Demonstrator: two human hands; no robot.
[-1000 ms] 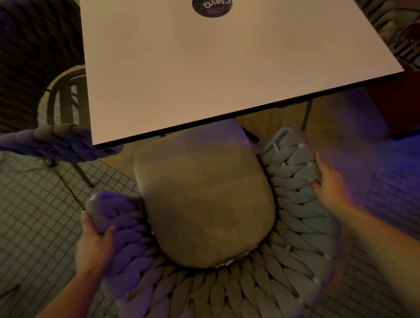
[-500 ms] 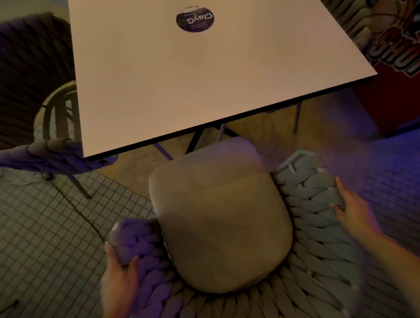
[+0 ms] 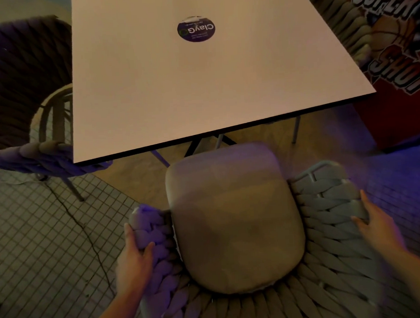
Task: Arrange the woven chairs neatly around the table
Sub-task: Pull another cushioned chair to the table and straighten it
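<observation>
A woven chair (image 3: pixel 329 228) with a beige seat cushion (image 3: pixel 234 220) stands right below me, its seat clear of the near edge of the square white table (image 3: pixel 151 89). My left hand (image 3: pixel 134 257) grips the chair's left woven arm. My right hand (image 3: pixel 375 228) holds the right woven arm. A second woven chair (image 3: pixel 18 96) stands at the table's left side, its arm reaching under the tabletop corner. Part of a third woven chair (image 3: pixel 343 23) shows beyond the table's far right edge.
A red cabinet (image 3: pixel 399 76) with "SUPER SHOT" lettering stands close on the right. A thin cable (image 3: pixel 86 235) runs across the small-tiled floor at the left. Table legs (image 3: pixel 203 142) show under the tabletop. A round dark sticker (image 3: pixel 196 29) sits on the table.
The chair has come back toward me and to the right, away from the table; its cushion front no longer sits under the table edge. Both hands stayed on the arms.
</observation>
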